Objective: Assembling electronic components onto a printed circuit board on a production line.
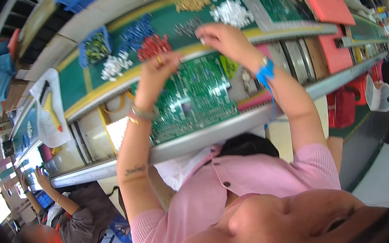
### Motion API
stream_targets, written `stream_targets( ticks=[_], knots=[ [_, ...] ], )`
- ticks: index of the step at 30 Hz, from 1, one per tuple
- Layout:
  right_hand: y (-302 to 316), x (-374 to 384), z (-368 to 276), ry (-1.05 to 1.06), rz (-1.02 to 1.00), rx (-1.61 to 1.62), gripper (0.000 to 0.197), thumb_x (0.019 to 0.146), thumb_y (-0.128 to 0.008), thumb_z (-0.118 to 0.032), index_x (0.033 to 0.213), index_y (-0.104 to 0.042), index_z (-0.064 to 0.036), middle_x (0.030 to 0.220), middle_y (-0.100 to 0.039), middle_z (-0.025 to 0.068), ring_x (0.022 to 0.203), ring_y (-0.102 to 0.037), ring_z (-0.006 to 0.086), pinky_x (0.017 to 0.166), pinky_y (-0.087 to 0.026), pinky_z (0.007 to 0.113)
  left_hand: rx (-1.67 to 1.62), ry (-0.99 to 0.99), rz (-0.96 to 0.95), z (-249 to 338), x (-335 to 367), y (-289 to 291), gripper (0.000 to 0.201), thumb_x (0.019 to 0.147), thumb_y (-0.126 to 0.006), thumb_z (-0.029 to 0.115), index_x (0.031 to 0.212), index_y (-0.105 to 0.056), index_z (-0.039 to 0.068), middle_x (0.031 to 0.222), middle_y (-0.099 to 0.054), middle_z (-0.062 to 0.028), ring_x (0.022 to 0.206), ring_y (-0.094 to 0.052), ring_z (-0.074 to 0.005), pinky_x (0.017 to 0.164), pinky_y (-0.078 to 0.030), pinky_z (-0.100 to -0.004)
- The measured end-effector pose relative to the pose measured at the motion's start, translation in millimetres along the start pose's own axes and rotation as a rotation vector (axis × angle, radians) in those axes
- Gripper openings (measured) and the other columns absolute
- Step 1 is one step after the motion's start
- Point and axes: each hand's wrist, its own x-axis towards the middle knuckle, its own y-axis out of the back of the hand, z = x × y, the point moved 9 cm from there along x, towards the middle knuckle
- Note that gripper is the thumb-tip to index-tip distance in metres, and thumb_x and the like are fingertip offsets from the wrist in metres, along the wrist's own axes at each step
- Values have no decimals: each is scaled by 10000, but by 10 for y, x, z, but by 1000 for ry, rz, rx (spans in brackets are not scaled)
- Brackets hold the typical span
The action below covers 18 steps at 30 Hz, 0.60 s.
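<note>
A large green circuit board (pixel 192 100) lies in front of me, between the work line's metal rails. My left hand (pixel 156 75) hovers by its far left corner, just below a heap of red components (pixel 154 47). Its thumb and fingers are pressed together; whatever they hold is too small to make out. Farther right, my right hand (pixel 224 39) reaches past the board's far edge, beside a small heap of dark grey components (pixel 187 27). Those fingers are curled into a pinch, with a small pale spot at the tips that I cannot identify.
Beyond the board a green shelf holds white parts (pixel 231 14), tan parts (pixel 193 1), blue parts (pixel 136 32) and more white parts (pixel 115 66). A blue bin (pixel 95 47) stands at left, near a yellow-handled tool (pixel 51 110) on paper. Another person (pixel 67 222) works at far left.
</note>
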Motion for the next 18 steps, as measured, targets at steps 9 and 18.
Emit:
stream_targets(
  ticks=[9, 18],
  knots=[
    [4, -686, -604, -101, -147, 165, 124, 824, -610, -98, 919, -636, -22, 816, -657, 89, 728, -613, 143, 641, -476, 253, -151, 45, -81, -24, -784, -91, 109, 830, -612, 29, 936, -606, 5, 843, -591, 4, 772, -548, -66, 705, -475, -216],
    [-273, -495, -579, -228, 30, 1354, 164, 882, -576, -206, 959, -524, -71, 837, -559, 26, 723, -508, 84, 635, -443, 222, -9, 10, -267, 27, -1291, -1235, 182, 871, -490, 9, 1026, -584, 24, 897, -547, -35, 710, -520, -79, 654, -444, -214]
  ],
)
